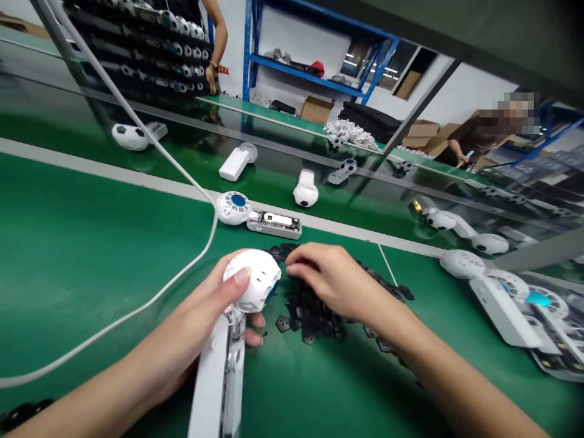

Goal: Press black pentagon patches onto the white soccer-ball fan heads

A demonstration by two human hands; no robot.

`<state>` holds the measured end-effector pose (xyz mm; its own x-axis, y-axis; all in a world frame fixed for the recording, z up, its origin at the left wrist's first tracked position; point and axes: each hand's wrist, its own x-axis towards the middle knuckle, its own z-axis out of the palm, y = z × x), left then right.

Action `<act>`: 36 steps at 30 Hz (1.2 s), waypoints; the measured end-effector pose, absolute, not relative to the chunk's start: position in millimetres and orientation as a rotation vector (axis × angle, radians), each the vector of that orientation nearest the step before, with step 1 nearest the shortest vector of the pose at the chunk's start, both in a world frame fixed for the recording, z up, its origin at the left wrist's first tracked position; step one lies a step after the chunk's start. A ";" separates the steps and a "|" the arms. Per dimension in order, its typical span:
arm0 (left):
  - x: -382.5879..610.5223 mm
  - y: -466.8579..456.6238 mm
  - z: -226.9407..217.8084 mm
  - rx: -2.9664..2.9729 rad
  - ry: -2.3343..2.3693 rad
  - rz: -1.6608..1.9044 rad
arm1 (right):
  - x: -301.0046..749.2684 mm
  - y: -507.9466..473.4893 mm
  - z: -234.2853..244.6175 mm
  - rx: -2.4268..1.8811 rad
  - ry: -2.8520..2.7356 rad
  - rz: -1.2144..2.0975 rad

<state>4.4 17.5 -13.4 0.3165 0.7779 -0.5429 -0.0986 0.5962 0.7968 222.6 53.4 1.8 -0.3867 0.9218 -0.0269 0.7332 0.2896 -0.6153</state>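
Observation:
My left hand (214,310) is wrapped round the head of a white handheld fan (255,277), its thumb pressed on the ball-shaped shell. The fan's long handle tilts down toward me, and a bit of blue shows at the head's right side. Just right of that head, my right hand (328,277) has its fingers curled and thumb pinched in; whatever may be between the fingertips is hidden. Beneath it lies a loose pile of small black pentagon pieces (312,313), partly covered by the hand and forearm.
Ahead on the green bench (114,243) lies another fan (235,208) with a blue centre. A white cable (182,277) crosses at left. More fans (506,304) are piled at right. Several fans lie on the green strip beyond the rail (365,230). Two people (219,36) are across the bench.

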 end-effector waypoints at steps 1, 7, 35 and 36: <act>4.2 18.0 -14.7 0.725 1.117 0.666 | 221.9 53.9 3.8 -1.491 -2.151 0.832; 4.8 19.3 -21.1 0.695 1.103 0.639 | 213.8 47.8 14.5 -1.182 -1.588 1.405; 0.1 19.2 -12.4 0.924 0.991 0.914 | 184.0 9.7 -14.1 -0.656 -2.167 0.080; 0.4 18.4 -10.8 0.943 0.992 0.904 | 184.8 9.0 -11.6 -0.687 -2.095 0.270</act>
